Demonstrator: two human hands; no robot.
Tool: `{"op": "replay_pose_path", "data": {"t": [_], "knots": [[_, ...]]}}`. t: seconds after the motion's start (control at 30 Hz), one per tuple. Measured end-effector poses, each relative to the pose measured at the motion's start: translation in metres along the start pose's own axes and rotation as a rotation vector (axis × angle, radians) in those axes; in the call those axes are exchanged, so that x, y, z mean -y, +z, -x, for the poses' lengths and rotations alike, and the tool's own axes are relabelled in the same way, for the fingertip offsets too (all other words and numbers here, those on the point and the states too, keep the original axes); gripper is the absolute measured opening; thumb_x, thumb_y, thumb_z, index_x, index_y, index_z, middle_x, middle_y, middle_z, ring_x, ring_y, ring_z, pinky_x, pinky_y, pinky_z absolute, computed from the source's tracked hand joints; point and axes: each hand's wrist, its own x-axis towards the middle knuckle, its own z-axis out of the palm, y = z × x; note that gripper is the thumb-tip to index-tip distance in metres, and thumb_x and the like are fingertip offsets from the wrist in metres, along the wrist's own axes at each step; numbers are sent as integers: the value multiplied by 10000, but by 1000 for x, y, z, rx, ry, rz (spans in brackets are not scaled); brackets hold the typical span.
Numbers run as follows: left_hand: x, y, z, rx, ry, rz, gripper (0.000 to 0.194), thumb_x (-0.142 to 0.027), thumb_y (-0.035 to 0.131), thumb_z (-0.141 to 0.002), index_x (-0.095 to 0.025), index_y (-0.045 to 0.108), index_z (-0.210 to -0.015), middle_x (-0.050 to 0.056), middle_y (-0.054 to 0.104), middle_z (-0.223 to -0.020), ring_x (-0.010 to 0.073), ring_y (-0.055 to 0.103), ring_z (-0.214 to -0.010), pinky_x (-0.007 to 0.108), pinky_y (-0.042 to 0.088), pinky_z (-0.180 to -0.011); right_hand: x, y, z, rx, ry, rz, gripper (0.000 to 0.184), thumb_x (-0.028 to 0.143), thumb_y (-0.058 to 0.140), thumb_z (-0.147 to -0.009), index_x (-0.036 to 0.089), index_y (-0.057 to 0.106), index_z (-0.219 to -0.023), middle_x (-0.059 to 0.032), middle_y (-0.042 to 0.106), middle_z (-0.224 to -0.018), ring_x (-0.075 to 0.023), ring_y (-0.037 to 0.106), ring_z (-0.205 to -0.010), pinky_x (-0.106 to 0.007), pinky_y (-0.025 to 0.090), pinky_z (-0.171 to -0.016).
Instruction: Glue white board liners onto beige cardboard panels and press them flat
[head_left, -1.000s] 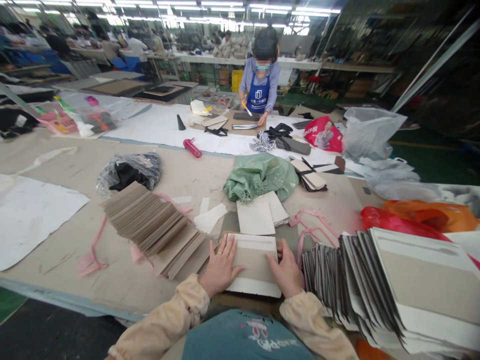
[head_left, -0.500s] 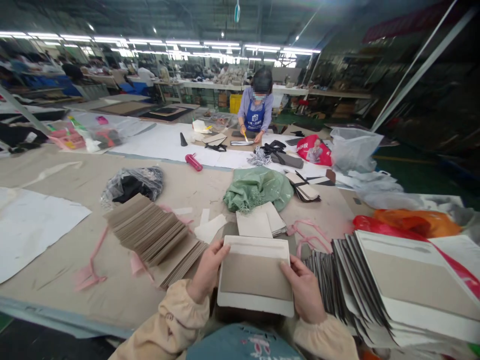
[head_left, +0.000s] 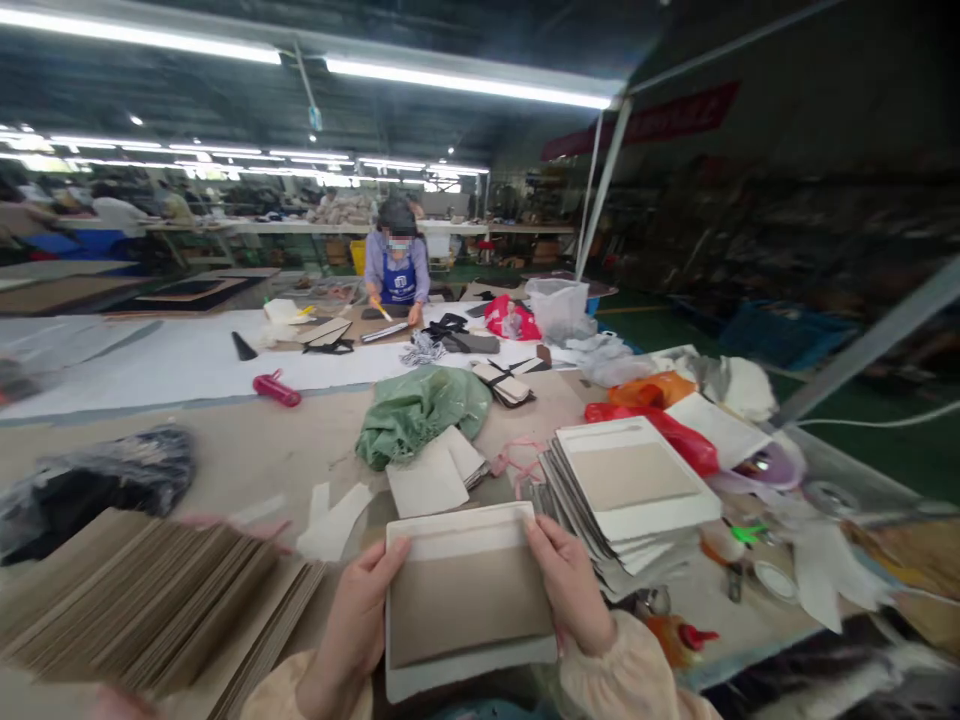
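Between my two hands is a white panel (head_left: 465,545) with a brown cardboard piece (head_left: 469,605) lying on its face. My left hand (head_left: 356,610) grips the panel's left edge, thumb on top. On the right edge, my right hand (head_left: 571,578) pinches near the upper corner. Left of my hands, a stack of brown cardboard pieces (head_left: 142,600) leans over in a fanned row. To the right rises a pile of similar white panels (head_left: 634,480), the top one bearing a brown cardboard piece.
Beyond the panel lie white sheets (head_left: 427,480) and a green cloth bundle in plastic (head_left: 424,410). A co-worker (head_left: 396,265) in a blue apron works across the table. At right are an orange bottle with a red cap (head_left: 679,640) and plastic bags (head_left: 652,400).
The view has turned to the right, showing more of the table's right side. Both hands still hold the panel, now near the pile of panels.
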Motion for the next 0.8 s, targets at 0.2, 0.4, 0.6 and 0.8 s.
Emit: {"op": "replay_pose_path", "data": {"t": [0.2, 0.4, 0.6, 0.8], "knots": [[8, 44, 2, 94, -72, -72, 423, -364, 749, -675, -156, 657, -1031, 85, 725, -889, 258, 689, -809, 330, 567, -648, 22, -41, 9, -157, -106, 140, 448, 556, 480, -836, 179, 473, -595, 30, 377, -583, -125, 354, -608, -230, 293, -549], [6, 106, -10, 240, -110, -46, 370, -356, 685, -755, -150, 640, -1059, 103, 725, -889, 259, 695, -787, 371, 574, -702, 39, -105, 28, -202, -111, 61, 469, 578, 499, -811, 225, 574, -1110, -47, 581, -937, -187, 513, -770, -253, 413, -629], [-2, 184, -51, 259, -109, -10, 313, -304, 634, -804, -99, 621, -1040, 119, 724, -872, 230, 698, -723, 375, 575, -723, 3, -158, 66, -215, -53, -215, 442, 535, 501, -826, 234, 583, -1139, -71, 569, -908, -131, 458, -589, -235, 365, -475], [14, 248, -82, 217, -99, -21, 189, -271, 629, -813, -103, 624, -899, 101, 719, -759, 212, 698, -680, 352, 570, -723, -56, -173, 96, -62, 40, -136, 424, 516, 681, -687, 267, 666, -1030, -72, 618, -843, -213, 576, -779, -301, 475, -662]]}}
